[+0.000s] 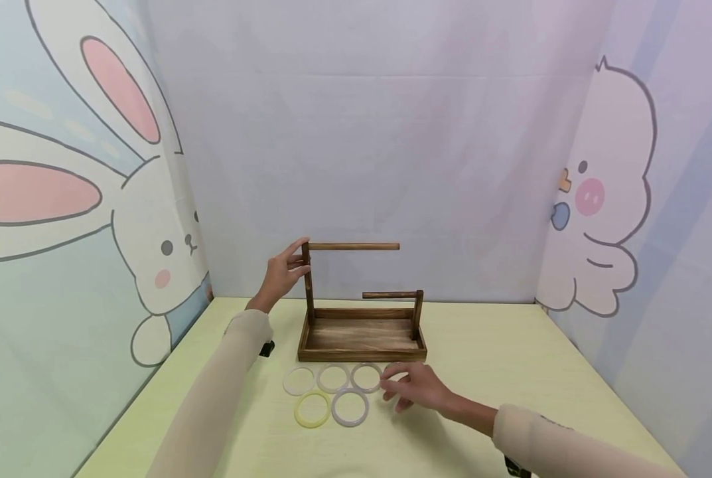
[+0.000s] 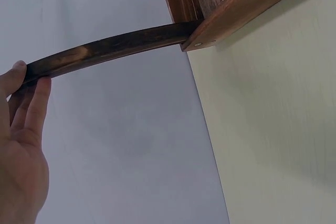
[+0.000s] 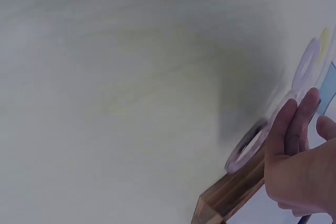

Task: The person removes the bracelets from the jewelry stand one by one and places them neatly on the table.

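Note:
A dark wooden stand [image 1: 361, 355] has a tray base, a tall post with a long bar at left and a shorter post with a bar at right. My left hand [image 1: 281, 275] pinches the top of the tall post [image 2: 110, 51], thumb on one side and fingers on the other. Several bangles lie flat before the stand, among them a yellow bangle [image 1: 312, 425] and a lilac bangle [image 1: 350, 423]. Above the right end of the back row hovers my right hand [image 1: 418, 386], its fingers loosely bent beside a greyish bangle [image 1: 356, 386]. Another bangle [image 3: 231, 169] is partly hidden by this hand in the head view.
Everything stands on a pale yellow-green table [image 1: 493, 358]. A plain light curtain [image 1: 391, 146] closes off the back. Side panels printed with a rabbit [image 1: 146, 252] and a white chick-like figure [image 1: 618, 146] flank the table.

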{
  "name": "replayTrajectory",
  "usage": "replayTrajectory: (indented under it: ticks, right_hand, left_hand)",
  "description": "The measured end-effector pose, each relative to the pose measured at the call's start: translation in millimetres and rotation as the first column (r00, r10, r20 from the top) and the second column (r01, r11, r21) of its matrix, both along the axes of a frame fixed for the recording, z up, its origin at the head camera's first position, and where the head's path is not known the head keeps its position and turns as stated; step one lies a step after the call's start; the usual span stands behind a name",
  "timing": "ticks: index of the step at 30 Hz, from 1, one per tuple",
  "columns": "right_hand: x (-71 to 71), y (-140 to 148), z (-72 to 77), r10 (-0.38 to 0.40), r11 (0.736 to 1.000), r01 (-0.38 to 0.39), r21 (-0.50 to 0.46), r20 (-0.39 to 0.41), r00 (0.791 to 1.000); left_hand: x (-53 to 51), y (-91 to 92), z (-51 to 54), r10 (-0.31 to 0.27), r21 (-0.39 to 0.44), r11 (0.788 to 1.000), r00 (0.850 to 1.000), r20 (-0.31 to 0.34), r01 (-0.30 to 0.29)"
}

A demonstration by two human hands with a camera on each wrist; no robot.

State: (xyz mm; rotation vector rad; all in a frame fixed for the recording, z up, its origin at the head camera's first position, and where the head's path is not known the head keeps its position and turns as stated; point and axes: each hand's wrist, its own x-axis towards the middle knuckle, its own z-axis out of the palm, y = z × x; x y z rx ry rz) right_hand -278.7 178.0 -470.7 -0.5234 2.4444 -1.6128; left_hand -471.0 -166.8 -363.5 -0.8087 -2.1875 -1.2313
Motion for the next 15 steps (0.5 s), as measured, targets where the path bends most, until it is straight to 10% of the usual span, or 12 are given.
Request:
replayTrajectory:
  ticks: [6,15]
  right_hand:
    - [-36.4,35,15.2,-0.053,0.976,0.108,0.188,-0.273,0.960]
    - [-76.2,98,37.0,-0.163,0.837,0.445,0.317,-0.633,0.757]
  left_hand:
    - [0.0,-2.9,0.0,-0.001,-0.003,1.000,1.000,-0.015,0.001]
    - [8.0,-14.8,0.0,0.101,-0.138,0.986,0.992,0.081,-0.089]
